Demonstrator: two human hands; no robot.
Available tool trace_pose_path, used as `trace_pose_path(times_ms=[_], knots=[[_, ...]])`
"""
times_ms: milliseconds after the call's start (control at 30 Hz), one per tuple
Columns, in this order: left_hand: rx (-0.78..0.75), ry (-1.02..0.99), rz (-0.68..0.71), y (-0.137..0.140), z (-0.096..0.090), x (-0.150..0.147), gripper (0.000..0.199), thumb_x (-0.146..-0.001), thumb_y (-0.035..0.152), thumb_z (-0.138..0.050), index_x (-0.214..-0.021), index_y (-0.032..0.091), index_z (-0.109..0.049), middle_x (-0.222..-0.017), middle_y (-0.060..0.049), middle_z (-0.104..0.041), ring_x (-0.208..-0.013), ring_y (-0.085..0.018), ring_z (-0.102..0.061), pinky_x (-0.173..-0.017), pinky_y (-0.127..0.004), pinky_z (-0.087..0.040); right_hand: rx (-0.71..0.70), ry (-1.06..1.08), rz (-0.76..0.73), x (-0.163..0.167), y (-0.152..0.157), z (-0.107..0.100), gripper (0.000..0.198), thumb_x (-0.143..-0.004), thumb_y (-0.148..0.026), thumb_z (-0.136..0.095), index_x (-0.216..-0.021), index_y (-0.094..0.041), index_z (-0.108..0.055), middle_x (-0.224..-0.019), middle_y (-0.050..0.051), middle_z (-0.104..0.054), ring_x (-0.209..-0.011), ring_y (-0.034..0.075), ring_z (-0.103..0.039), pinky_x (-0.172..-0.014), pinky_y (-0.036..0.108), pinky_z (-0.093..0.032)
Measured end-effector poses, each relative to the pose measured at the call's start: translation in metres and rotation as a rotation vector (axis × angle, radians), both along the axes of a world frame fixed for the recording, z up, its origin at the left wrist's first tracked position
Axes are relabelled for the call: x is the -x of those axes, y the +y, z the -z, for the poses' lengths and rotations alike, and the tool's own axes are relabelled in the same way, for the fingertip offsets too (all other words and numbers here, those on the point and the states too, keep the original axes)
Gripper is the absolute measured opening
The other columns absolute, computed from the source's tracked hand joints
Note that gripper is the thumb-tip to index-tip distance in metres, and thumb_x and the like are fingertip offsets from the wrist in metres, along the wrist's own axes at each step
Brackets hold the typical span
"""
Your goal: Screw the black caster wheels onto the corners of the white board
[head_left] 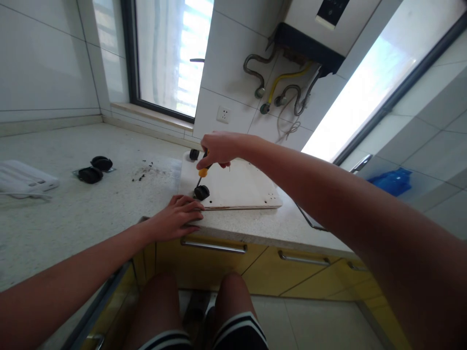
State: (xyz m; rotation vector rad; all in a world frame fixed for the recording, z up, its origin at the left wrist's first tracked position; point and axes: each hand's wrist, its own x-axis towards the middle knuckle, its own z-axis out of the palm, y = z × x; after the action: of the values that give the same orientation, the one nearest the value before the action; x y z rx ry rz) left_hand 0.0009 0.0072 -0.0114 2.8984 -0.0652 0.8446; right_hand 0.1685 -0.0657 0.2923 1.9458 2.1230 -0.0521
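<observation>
A white board (241,187) lies flat on the countertop, with small holes near its right corner. Black casters sit on it: one caster (202,192) at the near left corner and another (194,154) at the far left. My right hand (217,148) is closed round the yellow and black handle of a screwdriver (203,172). Its shaft slants down to the near caster's mount; the exact tip contact is too small to tell. My left hand (180,214) rests with fingers stretched over the board's near left corner, beside that caster.
Two loose black casters (95,170) lie on the counter to the left, near dark crumbs (146,170). A white power strip (25,177) is at the far left. Yellow drawers (215,257) with metal handles are below the counter edge. A blue bag (392,182) lies at right.
</observation>
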Motion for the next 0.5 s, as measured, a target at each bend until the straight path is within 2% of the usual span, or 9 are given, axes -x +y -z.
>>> trace_pose_path(times_ms=[100,167,200,267,367,433,500], knots=[[-0.044,0.033,-0.012,-0.005,-0.007,0.002,0.023,-0.107,0.038,-0.073,-0.128,0.028,-0.079,-0.146,-0.010,-0.077,-0.133,-0.036,-0.062,-0.117,-0.055,-0.038,-0.149,0.260,0.054,-0.032,-0.006,-0.007,0.030,-0.099,-0.040,-0.089,-0.094,-0.014,-0.076,-0.068,0.004,-0.075,-0.059,0.015,-0.067,-0.065,0.030,-0.050],[-0.054,0.046,-0.020,-0.008,-0.013,0.002,0.024,-0.109,0.037,-0.071,-0.129,0.027,-0.078,-0.146,-0.010,-0.077,-0.133,-0.036,-0.062,-0.116,-0.055,-0.037,-0.324,0.530,0.085,-0.059,-0.011,0.004,0.025,-0.098,-0.036,-0.088,-0.095,-0.015,-0.076,-0.069,0.003,-0.073,-0.058,0.015,-0.064,-0.062,0.029,-0.049],[-0.051,0.045,-0.021,-0.010,-0.015,0.002,0.024,-0.110,0.037,-0.070,-0.131,0.027,-0.077,-0.145,-0.010,-0.078,-0.132,-0.035,-0.063,-0.115,-0.054,-0.038,-0.393,0.690,0.106,-0.071,-0.015,0.017,0.025,-0.099,-0.039,-0.086,-0.094,-0.016,-0.077,-0.069,0.003,-0.072,-0.058,0.014,-0.060,-0.061,0.028,-0.047],[-0.046,0.027,-0.015,-0.012,-0.018,0.000,0.025,-0.112,0.036,-0.067,-0.133,0.026,-0.076,-0.142,-0.010,-0.078,-0.130,-0.033,-0.063,-0.115,-0.052,-0.038,-0.484,1.150,0.268,-0.091,-0.019,0.052,0.026,-0.096,-0.041,-0.088,-0.100,-0.017,-0.078,-0.078,0.004,-0.073,-0.065,0.013,-0.059,-0.062,0.025,-0.045],[-0.090,-0.013,0.004,-0.014,-0.019,-0.005,0.022,-0.110,0.031,-0.068,-0.129,0.024,-0.076,-0.137,-0.010,-0.079,-0.127,-0.032,-0.064,-0.113,-0.050,-0.038,-0.534,1.367,0.395,-0.104,-0.017,0.118,0.037,-0.106,-0.057,-0.061,-0.114,-0.022,-0.067,-0.101,0.010,-0.077,-0.081,0.017,-0.067,-0.065,0.025,-0.049],[-0.134,-0.039,0.012,-0.014,-0.018,-0.008,0.019,-0.108,0.029,-0.070,-0.125,0.023,-0.075,-0.133,-0.009,-0.079,-0.125,-0.031,-0.065,-0.112,-0.050,-0.037,-0.459,1.473,0.406,-0.102,-0.008,0.157,0.046,-0.096,-0.067,-0.068,-0.114,-0.025,-0.063,-0.106,0.011,-0.077,-0.091,0.021,-0.072,-0.071,0.028,-0.056],[-0.154,-0.063,0.022,-0.014,-0.018,-0.010,0.017,-0.107,0.029,-0.071,-0.124,0.023,-0.074,-0.131,-0.007,-0.079,-0.122,-0.029,-0.064,-0.111,-0.048,-0.037,-0.396,1.593,0.374,-0.095,0.004,0.184,0.053,-0.079,-0.066,-0.084,-0.106,-0.026,-0.063,-0.096,0.006,-0.074,-0.089,0.022,-0.072,-0.074,0.030,-0.058]])
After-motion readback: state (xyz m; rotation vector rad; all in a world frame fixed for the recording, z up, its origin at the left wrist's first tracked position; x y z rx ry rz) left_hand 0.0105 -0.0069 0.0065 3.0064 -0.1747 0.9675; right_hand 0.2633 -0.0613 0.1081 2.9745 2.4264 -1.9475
